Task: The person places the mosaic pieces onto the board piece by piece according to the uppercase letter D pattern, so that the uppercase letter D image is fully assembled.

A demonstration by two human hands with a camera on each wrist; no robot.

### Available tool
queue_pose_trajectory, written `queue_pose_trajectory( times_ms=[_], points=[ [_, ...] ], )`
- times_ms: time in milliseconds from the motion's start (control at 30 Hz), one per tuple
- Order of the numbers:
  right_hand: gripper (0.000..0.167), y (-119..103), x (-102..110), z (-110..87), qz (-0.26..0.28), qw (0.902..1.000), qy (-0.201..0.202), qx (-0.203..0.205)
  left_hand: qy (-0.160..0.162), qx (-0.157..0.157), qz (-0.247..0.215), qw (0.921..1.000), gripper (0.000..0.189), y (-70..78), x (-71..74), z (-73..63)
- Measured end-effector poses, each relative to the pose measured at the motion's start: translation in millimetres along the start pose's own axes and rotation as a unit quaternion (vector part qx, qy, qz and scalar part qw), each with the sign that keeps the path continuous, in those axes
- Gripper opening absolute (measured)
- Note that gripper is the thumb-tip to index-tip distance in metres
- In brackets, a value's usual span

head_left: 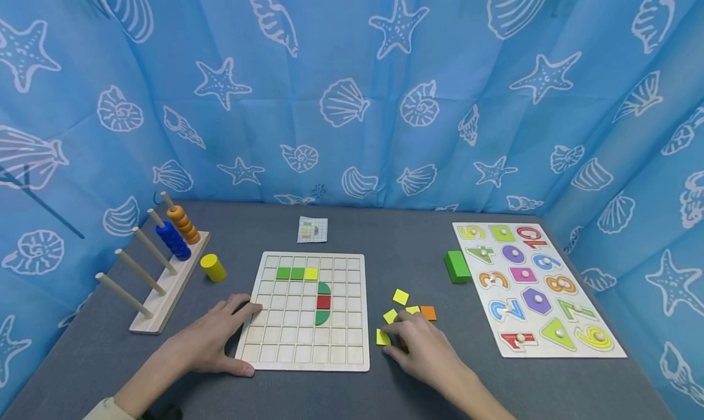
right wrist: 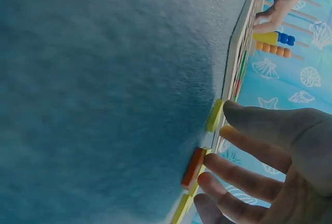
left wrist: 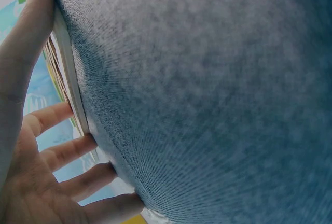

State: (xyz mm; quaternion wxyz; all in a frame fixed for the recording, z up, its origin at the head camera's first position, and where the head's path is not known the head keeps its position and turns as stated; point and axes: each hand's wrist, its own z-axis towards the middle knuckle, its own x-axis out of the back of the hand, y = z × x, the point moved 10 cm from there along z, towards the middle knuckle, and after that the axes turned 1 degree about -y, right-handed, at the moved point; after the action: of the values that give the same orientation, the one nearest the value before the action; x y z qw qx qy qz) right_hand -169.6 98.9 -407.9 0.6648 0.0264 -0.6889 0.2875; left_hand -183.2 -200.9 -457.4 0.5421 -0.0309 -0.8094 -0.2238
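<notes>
The relaxed, spread left hand (head_left: pixel 214 334) touches the pale wooden grid board (head_left: pixel 283 353) at its eight o'clock. At the board's four o'clock, the right hand (head_left: pixel 423 350) touches a flat yellow square tile (head_left: pixel 382 338); whether it pinches, I cannot tell. Trailing fingers could scatter the orange square tile (head_left: pixel 428 313).
</notes>
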Motion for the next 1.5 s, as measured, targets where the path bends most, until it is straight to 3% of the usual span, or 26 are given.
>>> queue_pose_trajectory(
  times_ms=[300, 667, 1033, 1200, 1500],
  points=[
    [0.028, -0.7, -6.7, -6.0, -0.005, 0.9999, -0.01, 0.01, 0.0, -0.001, 0.0, 1.0, 0.111, 0.4, -0.2, -0.5],
    [0.024, -16.7, -8.6, -6.5, 0.009, 0.996, -0.019, 0.087, -0.004, 0.004, -0.002, 1.0, 0.112, -0.9, -0.6, 0.0],
    [0.029, -18.4, -4.3, 2.9, -0.015, 0.9958, 0.025, 0.087, -0.002, 0.0, 0.0, 1.0, 0.112, 0.1, 0.5, -0.1],
    [0.023, -19.4, -4.9, 3.1, -0.012, 0.995, 0.028, 0.095, -0.005, 0.002, 0.0, 1.0, 0.112, -0.3, -0.1, 0.3],
    [0.026, -20.6, -10.1, 2.6, -0.003, 0.9957, 0.028, 0.088, -0.005, 0.003, 0.003, 1.0, 0.112, -1.8, -0.6, 0.7]
  ],
)
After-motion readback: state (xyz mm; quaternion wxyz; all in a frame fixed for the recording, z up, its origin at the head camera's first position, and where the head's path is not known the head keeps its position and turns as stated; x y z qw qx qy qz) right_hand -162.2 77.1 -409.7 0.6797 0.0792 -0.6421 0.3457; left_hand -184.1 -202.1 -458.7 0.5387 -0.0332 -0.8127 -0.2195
